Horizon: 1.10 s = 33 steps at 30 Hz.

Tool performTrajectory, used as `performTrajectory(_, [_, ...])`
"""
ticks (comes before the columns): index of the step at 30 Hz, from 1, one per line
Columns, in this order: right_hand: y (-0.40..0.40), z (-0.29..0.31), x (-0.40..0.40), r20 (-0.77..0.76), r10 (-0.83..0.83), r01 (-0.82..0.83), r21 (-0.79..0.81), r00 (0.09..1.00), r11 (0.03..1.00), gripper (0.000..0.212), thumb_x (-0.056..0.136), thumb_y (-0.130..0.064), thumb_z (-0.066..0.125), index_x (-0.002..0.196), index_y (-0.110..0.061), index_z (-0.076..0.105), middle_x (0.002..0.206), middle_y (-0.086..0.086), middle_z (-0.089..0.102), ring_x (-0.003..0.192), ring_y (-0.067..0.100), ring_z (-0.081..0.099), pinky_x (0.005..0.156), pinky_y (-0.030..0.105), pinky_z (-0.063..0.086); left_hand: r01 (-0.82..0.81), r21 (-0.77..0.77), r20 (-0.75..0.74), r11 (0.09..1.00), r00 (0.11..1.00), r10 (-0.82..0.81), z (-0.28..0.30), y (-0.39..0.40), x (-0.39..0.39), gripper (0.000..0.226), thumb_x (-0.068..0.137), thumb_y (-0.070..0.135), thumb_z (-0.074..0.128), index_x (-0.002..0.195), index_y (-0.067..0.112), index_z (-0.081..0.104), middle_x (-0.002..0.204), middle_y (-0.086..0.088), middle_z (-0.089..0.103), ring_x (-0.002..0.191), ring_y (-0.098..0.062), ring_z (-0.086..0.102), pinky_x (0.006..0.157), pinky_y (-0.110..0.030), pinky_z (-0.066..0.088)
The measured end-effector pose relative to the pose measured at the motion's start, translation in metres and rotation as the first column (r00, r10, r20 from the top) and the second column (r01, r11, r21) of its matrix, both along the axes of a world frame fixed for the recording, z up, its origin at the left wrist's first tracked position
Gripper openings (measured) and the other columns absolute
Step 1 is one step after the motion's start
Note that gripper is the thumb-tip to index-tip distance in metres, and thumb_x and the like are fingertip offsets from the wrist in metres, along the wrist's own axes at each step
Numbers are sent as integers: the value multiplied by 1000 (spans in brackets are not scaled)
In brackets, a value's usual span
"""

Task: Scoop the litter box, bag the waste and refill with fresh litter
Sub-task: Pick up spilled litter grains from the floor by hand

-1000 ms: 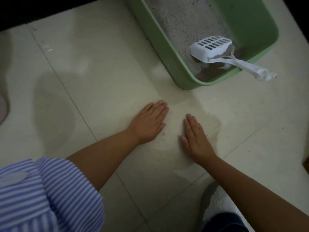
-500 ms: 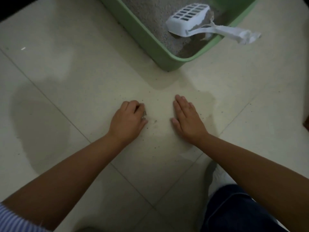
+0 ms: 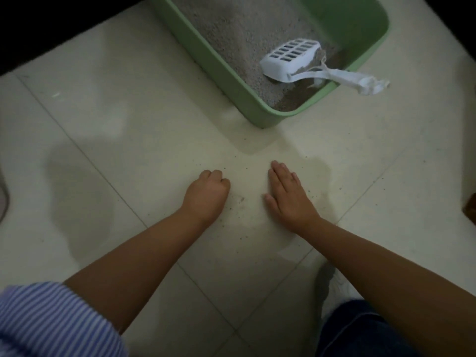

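floor (image 3: 108, 119): pale cream tiles, thin diagonal grout lines, dark specks scattered | light: dim, soft grey shadow patches at left | far edge (image 3: 51, 27): black, unlit strip | right edge: small brown object (image 3: 470, 211), unclear

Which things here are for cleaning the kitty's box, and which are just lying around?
For the job:
- green plastic litter box
- grey litter inside it
- white slotted plastic scoop lying in the box
- spilled litter grains on the floor, between the left hand and the right hand

Just there:
- pale tiled floor
- white shoe
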State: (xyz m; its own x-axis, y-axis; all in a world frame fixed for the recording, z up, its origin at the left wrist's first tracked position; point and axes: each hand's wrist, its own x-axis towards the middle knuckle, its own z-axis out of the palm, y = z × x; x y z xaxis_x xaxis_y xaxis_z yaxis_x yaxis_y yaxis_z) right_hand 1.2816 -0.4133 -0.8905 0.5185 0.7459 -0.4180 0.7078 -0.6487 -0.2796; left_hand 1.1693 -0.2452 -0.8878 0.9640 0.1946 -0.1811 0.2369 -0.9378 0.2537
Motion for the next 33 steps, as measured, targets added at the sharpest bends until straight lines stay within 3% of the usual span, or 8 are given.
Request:
performTrajectory(7, [5,9,-2,2,18,-18,-77,1000,997,74,85,-44,14,148,-6,3,157,8,-6,145,20,-6,109,23,-13,140,130,-13,982,990,-139,9,-1,11,44,5,-6,76,42,4,55,42,-9,50,38,-22,52,30,-14,33])
performTrajectory(13, [8,15,-1,-12,17,-19,-105,1000,994,72,88,-44,17,148,-5,5,157,9,-5,145,21,-6,115,27,-6,-209,-275,-227,938,963,148,17,10,7,30,90,-1,45,116,3,58,116,-14,58,108,-27,54,87,-27,40])
performTrajectory(15, [8,17,1,-23,35,-37,-120,999,992,65,96,-41,22,147,-5,5,157,9,-6,145,20,-6,115,26,-5,-431,-560,-173,708,896,409,23,16,-1,20,91,2,51,104,3,66,96,-8,67,87,-17,63,76,-17,42])
performTrajectory(17, [7,18,1,-25,32,-34,-107,999,994,68,93,-42,21,147,-4,8,157,10,-4,145,21,-4,115,26,-5,-483,-862,-282,152,707,648,28,26,-10,12,90,-5,53,89,1,63,64,0,66,55,-3,61,61,-14,48])
performTrajectory(19, [9,19,0,-24,4,-6,-95,1000,995,74,85,-43,17,147,-3,13,157,12,1,145,23,0,115,27,-3,-301,-865,-500,-401,578,646,32,38,-21,21,90,-12,45,79,0,58,49,4,60,43,-1,57,50,-11,49])
performTrajectory(21, [15,22,-3,1,-24,24,-60,1000,998,71,86,-40,22,142,3,27,153,19,17,143,31,15,116,35,8,-144,-735,-605,-663,581,544,34,48,-31,21,82,-12,49,70,0,62,51,0,59,44,-5,57,43,-10,47])
performTrajectory(25, [35,22,-15,14,-14,14,26,1000,1000,52,86,-29,45,114,12,58,113,31,60,104,45,58,92,47,46,-48,-639,-586,-768,677,445,35,54,-42,23,32,7,77,51,4,65,52,-5,54,42,-10,50,34,-11,39])
performTrajectory(33, [98,11,-46,-29,-98,102,193,995,976,48,80,-27,68,116,2,58,109,20,52,106,31,46,87,27,31,-126,-632,-699,-764,517,494,26,53,-64,26,61,19,34,37,13,43,41,2,33,32,-9,30,35,-7,18])
